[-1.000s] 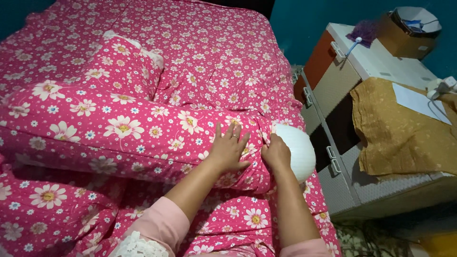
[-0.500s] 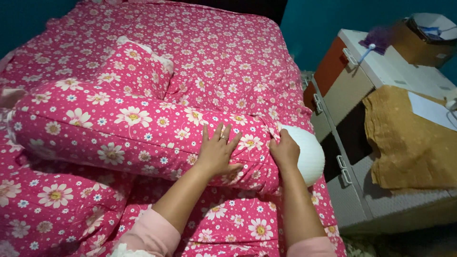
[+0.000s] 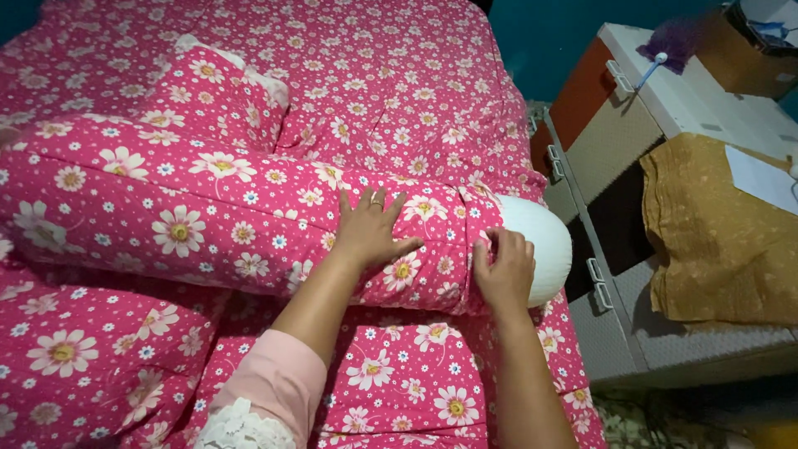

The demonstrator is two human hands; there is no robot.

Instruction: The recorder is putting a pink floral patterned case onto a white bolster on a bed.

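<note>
My left hand (image 3: 370, 233) rests on a bolster cover (image 3: 208, 220) of deep pink, printed with white daisies with yellow centres, and smaller white and pale blue blossoms between them. My right hand (image 3: 504, 274) is at the cover's edge, where the bolster's bare end (image 3: 542, 249) shows plain white. The bedsheet (image 3: 399, 91) and the square pillow (image 3: 212, 104) carry the same pink daisy print. My sleeve (image 3: 270, 391) is pale pink with white lace trim. Beside the bed, a drawer unit (image 3: 598, 141) has fronts of orange, beige and dark brown. On top of it lies a mustard-yellow cloth (image 3: 706, 233) with faint lighter speckles. The wall (image 3: 540, 41) is teal.
</note>
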